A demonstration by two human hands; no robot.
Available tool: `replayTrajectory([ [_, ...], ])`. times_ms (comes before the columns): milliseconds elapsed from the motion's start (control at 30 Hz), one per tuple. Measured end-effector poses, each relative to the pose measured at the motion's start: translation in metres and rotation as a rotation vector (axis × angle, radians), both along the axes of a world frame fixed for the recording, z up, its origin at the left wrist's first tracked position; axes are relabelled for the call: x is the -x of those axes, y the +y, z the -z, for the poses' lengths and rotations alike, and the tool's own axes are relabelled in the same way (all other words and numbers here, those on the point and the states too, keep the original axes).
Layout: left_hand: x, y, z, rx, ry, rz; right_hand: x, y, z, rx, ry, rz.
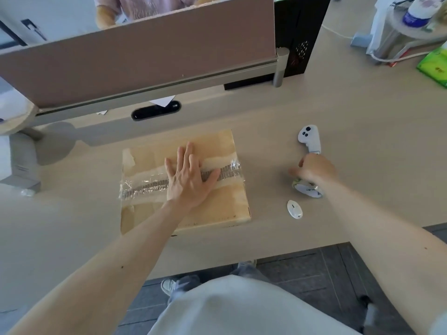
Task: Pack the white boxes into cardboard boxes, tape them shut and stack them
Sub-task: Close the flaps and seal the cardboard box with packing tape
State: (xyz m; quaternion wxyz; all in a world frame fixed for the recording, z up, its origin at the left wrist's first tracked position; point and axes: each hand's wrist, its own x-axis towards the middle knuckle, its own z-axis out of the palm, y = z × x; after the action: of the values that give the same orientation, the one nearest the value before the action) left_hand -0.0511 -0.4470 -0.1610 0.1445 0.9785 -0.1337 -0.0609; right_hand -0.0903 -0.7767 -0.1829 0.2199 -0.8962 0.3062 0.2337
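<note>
The tabletop (pixel 362 141) carries one closed cardboard box (pixel 217 209), lying flat near the middle with its near side close to the front edge. No white boxes are visible, and I cannot tell whether any are inside.

A clear tape strip (pixel 145 187) runs across the lid along the seam, and it looks crinkled and bunched rather than smooth. That is the main risk: creases pressed in now would likely leave air channels, so the seal may lift once the box is stacked.

The left hand (pixel 188 180) lies flat on the strip with its fingers straight, pressing down. If it rubs sideways with force, the box could slide towards the front edge, since nothing else braces it.

The right hand (pixel 314 169) is curled round what looks like the tape roll (pixel 307 188), just right of the box. I cannot tell whether the strip is cut free. If it is not, moving the roll would peel the end up.

A white controller (pixel 309 137) and a small white oval object (pixel 294 209) lie near that hand and could be knocked.
</note>
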Motion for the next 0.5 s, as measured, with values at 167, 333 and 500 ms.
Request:
replayTrajectory([
  [167, 0.001, -0.001, -0.001, 0.017, 0.015, -0.031, -0.011, -0.006, 0.005, -0.075, 0.18, -0.006],
  [333, 0.0, -0.002, -0.002, 0.02, 0.003, -0.031, -0.019, -0.011, 0.011, -0.176, 0.296, -0.033],
  [500, 0.003, -0.002, -0.003, 0.031, 0.003, -0.039, -0.015, -0.003, 0.0, -0.242, 0.308, -0.017],
])
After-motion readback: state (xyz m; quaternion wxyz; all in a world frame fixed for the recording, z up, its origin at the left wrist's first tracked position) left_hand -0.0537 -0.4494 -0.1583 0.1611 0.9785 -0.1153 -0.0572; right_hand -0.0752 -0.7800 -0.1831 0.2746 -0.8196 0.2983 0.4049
